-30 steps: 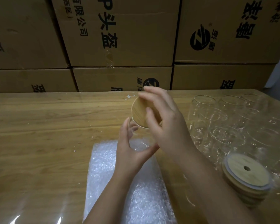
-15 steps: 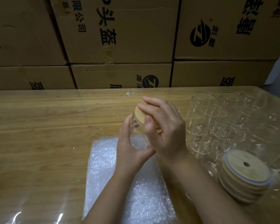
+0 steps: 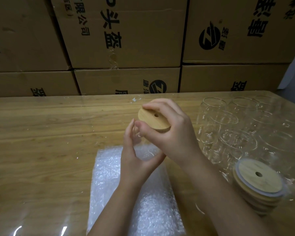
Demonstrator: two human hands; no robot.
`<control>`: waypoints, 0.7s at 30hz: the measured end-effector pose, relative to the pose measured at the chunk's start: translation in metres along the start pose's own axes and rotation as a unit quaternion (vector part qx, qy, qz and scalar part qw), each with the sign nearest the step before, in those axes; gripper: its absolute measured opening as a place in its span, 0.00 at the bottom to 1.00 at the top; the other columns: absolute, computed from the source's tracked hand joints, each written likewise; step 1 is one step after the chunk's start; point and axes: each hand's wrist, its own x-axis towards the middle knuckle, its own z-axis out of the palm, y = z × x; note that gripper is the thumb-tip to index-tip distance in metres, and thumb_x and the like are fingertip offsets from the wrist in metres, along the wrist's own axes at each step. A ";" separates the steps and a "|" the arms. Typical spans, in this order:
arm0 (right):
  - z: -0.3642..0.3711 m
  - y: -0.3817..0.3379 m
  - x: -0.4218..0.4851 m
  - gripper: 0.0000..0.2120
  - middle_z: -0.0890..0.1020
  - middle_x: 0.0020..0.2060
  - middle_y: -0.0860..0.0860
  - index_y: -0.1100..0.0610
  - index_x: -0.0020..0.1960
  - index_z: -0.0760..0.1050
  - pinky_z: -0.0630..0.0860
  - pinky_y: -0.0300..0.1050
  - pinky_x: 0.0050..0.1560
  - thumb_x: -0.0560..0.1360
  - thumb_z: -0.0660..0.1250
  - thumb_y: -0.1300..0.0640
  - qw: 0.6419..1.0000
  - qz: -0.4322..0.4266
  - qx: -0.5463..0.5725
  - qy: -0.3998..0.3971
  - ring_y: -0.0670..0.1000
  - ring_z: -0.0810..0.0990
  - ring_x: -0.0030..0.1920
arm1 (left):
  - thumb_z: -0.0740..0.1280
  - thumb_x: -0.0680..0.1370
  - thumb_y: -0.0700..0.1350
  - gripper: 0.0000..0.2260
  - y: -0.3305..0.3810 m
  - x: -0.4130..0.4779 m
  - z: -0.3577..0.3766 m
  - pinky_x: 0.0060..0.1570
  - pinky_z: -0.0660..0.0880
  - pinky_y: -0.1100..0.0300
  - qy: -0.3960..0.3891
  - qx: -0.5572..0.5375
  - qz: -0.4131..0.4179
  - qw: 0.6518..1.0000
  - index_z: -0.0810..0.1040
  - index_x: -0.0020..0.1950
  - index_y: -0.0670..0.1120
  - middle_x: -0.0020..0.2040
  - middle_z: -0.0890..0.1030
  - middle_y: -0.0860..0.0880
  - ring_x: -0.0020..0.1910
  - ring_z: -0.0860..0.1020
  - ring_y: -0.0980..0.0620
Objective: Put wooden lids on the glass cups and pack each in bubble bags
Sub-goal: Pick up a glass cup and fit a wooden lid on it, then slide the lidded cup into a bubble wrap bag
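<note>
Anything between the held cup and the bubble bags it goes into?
Nothing visible. The left hand grips the glass cup, and the right hand holds the wooden lid at its top, over the bubble bags' far end. Empty cups and the lid stack sit off to the right.

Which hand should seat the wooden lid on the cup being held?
Right. The right hand grips the wooden lid from above, over the glass cup. The left hand holds the cup from below.
</note>
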 end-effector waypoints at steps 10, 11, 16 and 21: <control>0.003 -0.009 -0.002 0.27 0.71 0.59 0.40 0.46 0.66 0.71 0.73 0.34 0.50 0.70 0.71 0.41 0.995 0.052 -0.075 -0.037 0.40 0.73 0.55 | 0.75 0.65 0.57 0.40 0.002 0.002 -0.003 0.63 0.70 0.63 0.018 0.027 0.021 0.999 0.59 0.72 0.62 0.67 0.70 0.61 0.67 0.71 0.60; -0.002 -0.008 0.000 0.30 0.69 0.60 0.38 0.42 0.69 0.67 0.72 0.34 0.49 0.69 0.69 0.37 0.989 0.064 -0.104 -0.080 0.39 0.72 0.56 | 0.75 0.65 0.57 0.40 0.003 0.003 -0.005 0.63 0.70 0.62 0.012 0.030 0.020 0.999 0.60 0.73 0.59 0.67 0.71 0.60 0.67 0.71 0.60; -0.015 -0.012 0.002 0.36 0.69 0.62 0.43 0.40 0.73 0.60 0.75 0.42 0.52 0.68 0.65 0.32 0.980 0.058 -0.176 -0.072 0.47 0.75 0.57 | 0.72 0.65 0.65 0.42 0.023 0.015 -0.016 0.73 0.60 0.49 -0.077 0.080 -0.010 0.994 0.48 0.70 0.74 0.71 0.57 0.74 0.73 0.57 0.67; -0.015 -0.012 0.003 0.36 0.70 0.63 0.53 0.50 0.74 0.64 0.81 0.50 0.45 0.70 0.66 0.37 0.976 0.017 -0.211 0.057 0.53 0.77 0.55 | 0.63 0.66 0.74 0.43 0.033 0.028 -0.048 0.71 0.63 0.52 -0.148 0.237 -0.051 0.959 0.52 0.76 0.63 0.74 0.61 0.64 0.72 0.61 0.62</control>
